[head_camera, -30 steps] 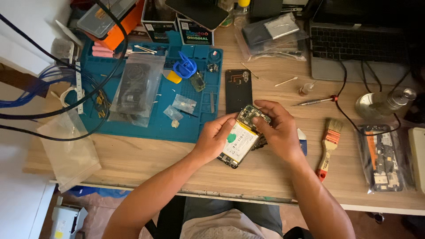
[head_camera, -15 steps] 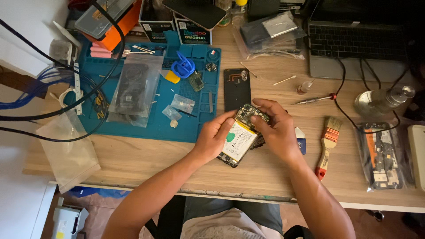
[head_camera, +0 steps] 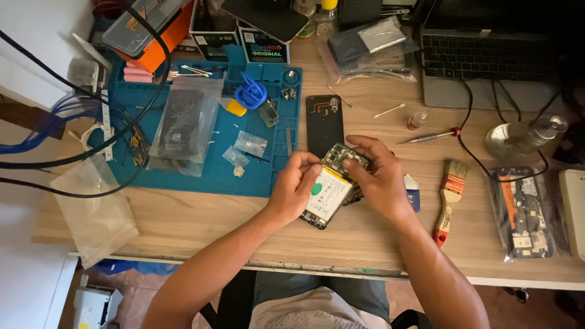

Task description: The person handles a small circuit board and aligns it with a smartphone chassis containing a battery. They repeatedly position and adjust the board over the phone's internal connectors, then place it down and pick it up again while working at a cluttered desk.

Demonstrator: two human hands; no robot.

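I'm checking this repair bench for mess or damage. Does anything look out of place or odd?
Nothing looks spilled or broken. The opened phone is held between the left hand and right hand, its battery exposed; its back cover lies apart on the table. Dark cables trail across the blue mat.

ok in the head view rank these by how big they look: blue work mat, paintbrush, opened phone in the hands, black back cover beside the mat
Largest to smallest:
1. blue work mat
2. opened phone, partly hidden by both hands
3. black back cover, looks close to the phone, so this pair is unsure
4. paintbrush
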